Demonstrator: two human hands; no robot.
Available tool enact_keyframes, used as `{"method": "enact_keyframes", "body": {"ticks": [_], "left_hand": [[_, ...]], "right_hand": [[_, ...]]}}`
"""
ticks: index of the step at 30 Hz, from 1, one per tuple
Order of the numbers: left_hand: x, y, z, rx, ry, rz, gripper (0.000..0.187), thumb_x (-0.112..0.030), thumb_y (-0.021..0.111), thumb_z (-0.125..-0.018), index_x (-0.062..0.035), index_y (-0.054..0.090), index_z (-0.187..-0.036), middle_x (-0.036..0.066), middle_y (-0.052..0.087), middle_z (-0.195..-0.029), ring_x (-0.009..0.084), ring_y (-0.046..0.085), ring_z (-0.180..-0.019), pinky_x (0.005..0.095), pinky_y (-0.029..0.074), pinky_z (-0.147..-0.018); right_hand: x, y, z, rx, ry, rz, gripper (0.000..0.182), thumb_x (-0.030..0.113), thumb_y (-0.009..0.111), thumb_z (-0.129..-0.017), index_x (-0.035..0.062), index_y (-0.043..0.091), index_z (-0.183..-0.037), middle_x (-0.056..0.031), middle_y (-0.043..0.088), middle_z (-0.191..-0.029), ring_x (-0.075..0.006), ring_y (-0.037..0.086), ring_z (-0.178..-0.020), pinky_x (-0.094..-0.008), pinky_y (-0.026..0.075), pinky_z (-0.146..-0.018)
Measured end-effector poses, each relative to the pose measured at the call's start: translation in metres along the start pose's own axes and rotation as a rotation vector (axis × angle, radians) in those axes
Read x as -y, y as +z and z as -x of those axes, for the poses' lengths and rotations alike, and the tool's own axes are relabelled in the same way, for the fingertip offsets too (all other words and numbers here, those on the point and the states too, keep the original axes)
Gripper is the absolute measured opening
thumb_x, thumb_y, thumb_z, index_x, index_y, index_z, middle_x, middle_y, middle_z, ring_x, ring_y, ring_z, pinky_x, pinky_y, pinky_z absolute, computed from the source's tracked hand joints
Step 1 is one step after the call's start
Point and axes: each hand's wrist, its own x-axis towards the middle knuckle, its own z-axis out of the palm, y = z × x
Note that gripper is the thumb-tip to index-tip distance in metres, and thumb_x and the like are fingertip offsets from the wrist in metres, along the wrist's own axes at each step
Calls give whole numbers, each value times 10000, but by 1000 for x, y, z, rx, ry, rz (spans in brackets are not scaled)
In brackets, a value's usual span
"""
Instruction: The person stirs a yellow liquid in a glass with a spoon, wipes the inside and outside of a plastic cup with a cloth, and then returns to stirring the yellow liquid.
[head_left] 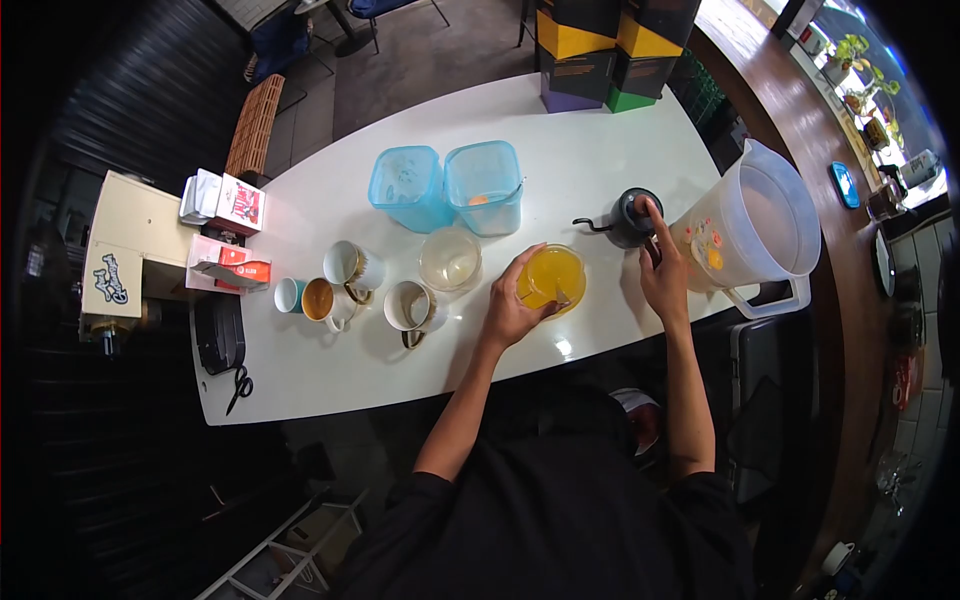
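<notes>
My left hand [512,305] is closed round the near left side of a clear round cup of yellow-orange liquid [552,275], which stands on the white table [350,385]. A shiny thing, perhaps a spoon, shows in the liquid near my thumb. My right hand [662,262] is at a small round black vessel [630,222] with a thin curved arm on its left. My index finger lies on its top and the other fingers are at its right side. Close by on the right stands a large clear plastic pitcher [745,215].
Two blue plastic containers [405,195] stand behind, near a clear tub [450,262]. Several mugs [408,306] are left of my hands. Scissors [240,388] lie at the left edge, by a cream-coloured machine [130,245] and small boxes [240,205]. Stacked dark boxes [578,70] stand at the far edge.
</notes>
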Motion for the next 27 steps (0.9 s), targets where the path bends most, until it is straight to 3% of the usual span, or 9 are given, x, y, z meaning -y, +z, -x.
{"method": "enact_keyframes", "body": {"ticks": [8,12,14,17,19,20,22,24,27], "left_hand": [[-1,-1,1,-16,18,-2,852,-109,912,-658,-68,520,-1413,160,644,-1327,334,620,-1241,410,488,-1067],[-3,-3,-1,-13,7,-35,847,-119,911,-655,-76,521,-1406,161,644,-1322,344,624,-1229,417,493,-1063],[-5,-5,0,25,-8,-63,847,-60,887,-663,-57,511,-1422,141,649,-1328,272,625,-1250,381,492,-1068],[-6,-5,1,20,1,-73,849,-71,892,-653,-60,516,-1414,151,655,-1308,287,634,-1233,386,501,-1054],[-9,-6,-1,29,-3,-67,842,-76,892,-653,-57,517,-1406,154,655,-1304,296,635,-1231,390,503,-1050],[-9,-6,-3,34,-8,-74,835,-80,892,-653,-53,517,-1399,158,655,-1300,305,635,-1229,394,504,-1046],[-10,-7,-4,33,-2,-74,819,-85,893,-656,-49,522,-1385,160,656,-1292,309,638,-1220,398,507,-1040],[-9,-7,-5,49,9,-68,803,-91,894,-658,-45,527,-1371,163,658,-1285,313,641,-1210,402,510,-1033],[-7,-7,-9,72,24,-75,815,-120,912,-658,-41,511,-1363,169,640,-1289,336,624,-1217,420,500,-1034]], "right_hand": [[-20,23,-11,-93,-128,64,829,-141,525,-866,223,342,-1588,-254,634,-1323,-386,686,-1119,-409,538,-911],[-13,22,-11,-52,-21,44,818,-121,548,-877,215,330,-1591,-258,634,-1300,-414,669,-1123,-427,538,-911],[-9,22,-8,-44,-5,77,815,-104,569,-881,218,331,-1591,-267,652,-1247,-430,673,-1089,-435,537,-906],[5,18,-2,-20,58,294,786,-43,617,-899,203,335,-1591,-275,631,-1149,-428,657,-1001,-455,519,-879],[28,12,8,-159,-73,663,706,23,654,-912,141,389,-1555,-263,581,-1072,-402,620,-925,-471,490,-853],[38,10,14,-161,-68,669,706,23,654,-912,141,389,-1555,-263,581,-1072,-402,620,-925,-471,490,-853],[66,5,29,-222,-67,502,583,59,666,-923,72,476,-1474,-261,549,-1127,-392,600,-958,-479,474,-851],[94,9,46,-29,154,223,234,117,687,-937,-16,654,-1126,-193,603,-903,-343,623,-781,-457,491,-727],[115,25,58,201,350,194,376,300,699,-950,-40,663,-792,-195,605,-633,-347,596,-567,-440,454,-564]]}}
